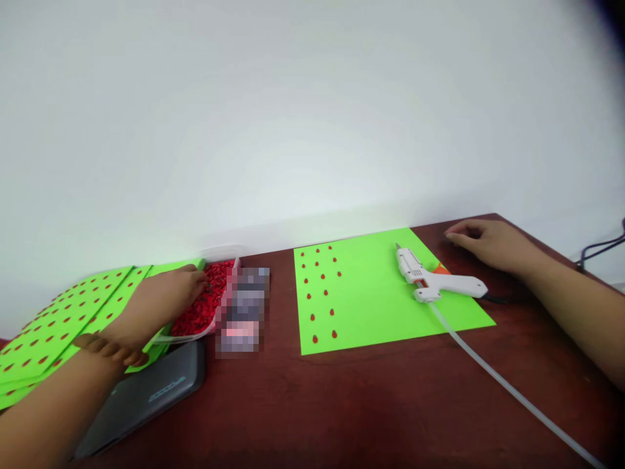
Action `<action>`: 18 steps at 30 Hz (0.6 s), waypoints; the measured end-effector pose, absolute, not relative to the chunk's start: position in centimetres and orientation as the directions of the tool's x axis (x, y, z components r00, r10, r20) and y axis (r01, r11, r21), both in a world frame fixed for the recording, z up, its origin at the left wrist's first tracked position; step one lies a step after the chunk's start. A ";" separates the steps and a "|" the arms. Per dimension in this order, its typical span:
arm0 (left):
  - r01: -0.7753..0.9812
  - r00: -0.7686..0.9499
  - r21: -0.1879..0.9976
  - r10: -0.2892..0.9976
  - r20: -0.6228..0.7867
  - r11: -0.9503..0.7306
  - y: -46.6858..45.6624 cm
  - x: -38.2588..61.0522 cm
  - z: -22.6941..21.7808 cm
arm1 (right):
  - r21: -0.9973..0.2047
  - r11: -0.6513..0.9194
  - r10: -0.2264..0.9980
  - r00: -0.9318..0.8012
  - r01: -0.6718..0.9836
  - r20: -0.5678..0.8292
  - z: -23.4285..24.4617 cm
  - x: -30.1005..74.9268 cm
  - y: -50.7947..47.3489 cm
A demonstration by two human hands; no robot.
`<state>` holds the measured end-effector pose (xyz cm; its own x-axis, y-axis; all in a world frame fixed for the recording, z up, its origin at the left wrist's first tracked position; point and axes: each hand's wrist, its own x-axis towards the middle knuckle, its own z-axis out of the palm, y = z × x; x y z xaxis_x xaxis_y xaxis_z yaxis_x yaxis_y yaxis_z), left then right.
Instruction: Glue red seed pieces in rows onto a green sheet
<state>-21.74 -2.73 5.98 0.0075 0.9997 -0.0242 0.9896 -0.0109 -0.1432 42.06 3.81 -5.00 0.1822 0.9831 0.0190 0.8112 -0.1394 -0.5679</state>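
Observation:
My left hand, wearing a brown bead bracelet, reaches to a clear plastic tub of small red gems. Its fingers are bent together over the gems; whether a gem is between them is hidden. My right hand rests on the table at the right, fingers curled in towards the thumb, with nothing visible in them. Near it, a white glue gun with an orange trigger lies on a bright green sheet. Red gems in rows dot the sheet's left part.
Several green sheets dotted with red gems overlap at the left. A dark grey device lies below the tub, and a blurred-out flat object beside it. A long glue stick trails from the glue gun. The white wall stands behind.

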 end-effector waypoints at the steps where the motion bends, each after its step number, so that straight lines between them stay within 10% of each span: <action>1: 0.986 -0.005 -0.168 1.000 -0.011 0.003 -2.9 -21.5 6.6 | -0.568 -0.142 0.983 0.182 0.811 0.015 -5.0 42.0 3.8; 5: 0.970 -0.069 -0.222 0.988 0.141 0.100 -3.4 -18.8 9.3 | -0.564 -0.159 0.982 0.190 0.810 -0.003 -4.8 41.8 3.9; 9: 0.996 0.084 0.008 0.958 0.273 -0.090 -3.8 -11.2 9.4 | -0.556 -0.168 0.980 0.197 0.814 -0.007 -4.6 41.6 3.9; 18: 0.914 0.403 0.070 0.915 -0.017 -0.401 -3.2 2.1 1.6 | -0.560 -0.110 0.986 0.161 0.821 0.042 -4.6 41.5 4.0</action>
